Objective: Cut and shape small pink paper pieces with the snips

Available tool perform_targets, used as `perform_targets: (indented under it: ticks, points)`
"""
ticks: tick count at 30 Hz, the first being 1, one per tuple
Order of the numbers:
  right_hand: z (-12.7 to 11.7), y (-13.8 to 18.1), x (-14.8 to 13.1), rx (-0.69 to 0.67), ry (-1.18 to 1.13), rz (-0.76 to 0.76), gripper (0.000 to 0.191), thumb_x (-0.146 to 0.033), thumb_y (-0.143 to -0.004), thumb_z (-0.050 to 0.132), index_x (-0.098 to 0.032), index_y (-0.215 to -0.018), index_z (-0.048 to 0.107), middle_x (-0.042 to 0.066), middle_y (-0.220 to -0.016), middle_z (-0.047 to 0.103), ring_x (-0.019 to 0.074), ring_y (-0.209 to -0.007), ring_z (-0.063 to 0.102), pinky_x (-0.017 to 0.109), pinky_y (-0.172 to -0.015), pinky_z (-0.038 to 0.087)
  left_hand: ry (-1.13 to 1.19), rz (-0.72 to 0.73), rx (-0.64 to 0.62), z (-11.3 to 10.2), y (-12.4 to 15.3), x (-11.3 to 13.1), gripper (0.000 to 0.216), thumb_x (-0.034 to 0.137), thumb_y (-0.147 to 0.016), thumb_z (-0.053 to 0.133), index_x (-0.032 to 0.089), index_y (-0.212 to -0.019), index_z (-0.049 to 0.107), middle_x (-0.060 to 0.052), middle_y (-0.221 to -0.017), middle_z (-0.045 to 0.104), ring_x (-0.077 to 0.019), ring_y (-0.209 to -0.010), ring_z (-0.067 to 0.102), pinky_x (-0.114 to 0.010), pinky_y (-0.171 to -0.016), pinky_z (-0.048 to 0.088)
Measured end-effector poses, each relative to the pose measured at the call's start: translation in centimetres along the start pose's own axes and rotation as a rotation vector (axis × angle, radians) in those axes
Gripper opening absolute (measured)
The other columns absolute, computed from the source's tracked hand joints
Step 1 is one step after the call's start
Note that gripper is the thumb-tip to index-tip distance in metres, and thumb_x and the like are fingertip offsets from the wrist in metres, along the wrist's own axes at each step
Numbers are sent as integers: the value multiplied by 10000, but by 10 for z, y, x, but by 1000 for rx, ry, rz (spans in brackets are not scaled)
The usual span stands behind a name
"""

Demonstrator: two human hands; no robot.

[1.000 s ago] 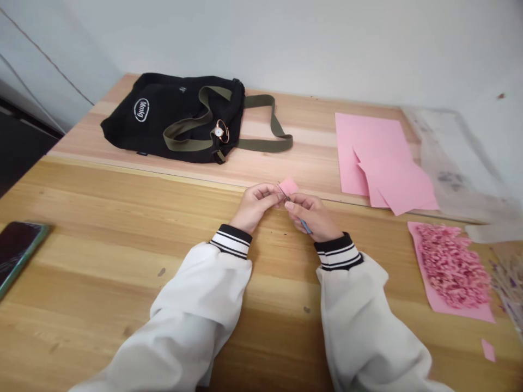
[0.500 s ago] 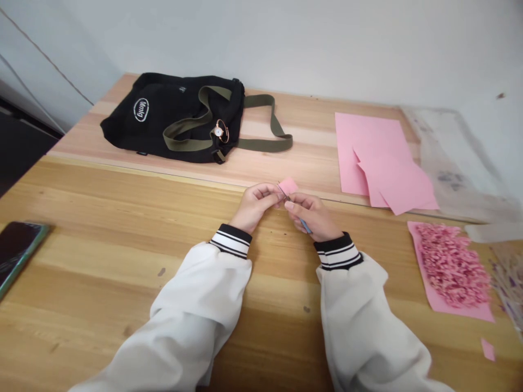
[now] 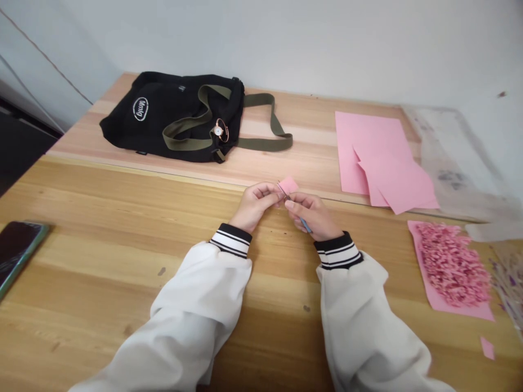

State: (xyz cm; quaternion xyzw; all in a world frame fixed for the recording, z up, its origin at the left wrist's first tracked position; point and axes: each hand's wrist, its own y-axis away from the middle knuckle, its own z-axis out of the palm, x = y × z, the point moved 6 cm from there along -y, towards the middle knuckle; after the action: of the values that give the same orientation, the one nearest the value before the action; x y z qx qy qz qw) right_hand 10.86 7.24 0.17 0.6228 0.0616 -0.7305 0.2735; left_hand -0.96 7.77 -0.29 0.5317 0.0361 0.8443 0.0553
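Observation:
My left hand is closed, its thumb and fingertips pinching a small piece of pink paper. Close beside it, my right hand is wrapped round a slim tool with a blue handle. The tool's thin dark tip lies across the paper by the left fingertips. Fingers cover its middle, so its exact kind cannot be made out. Both hands are just above the wooden table, near the seam between its two boards.
A black bag with a watch on it lies at the back left. Pink paper sheets and a pile of curled pink pieces are at right, near a small pink scrap. A phone rests at left.

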Motion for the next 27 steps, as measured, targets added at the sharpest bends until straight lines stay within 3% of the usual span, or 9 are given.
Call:
perform_targets:
  ticks: [27]
  points:
    - [2,0,-3,-28,-37,-40,388,-481,-677,757,-147,-745,573,-102,-440,399,12,-333,259,160,-298,154,-13,9,-6,-1,-1,2,198,221,-557,800,136,-620,634,8,-598,634,-65,-543,524,-214,-578,421]
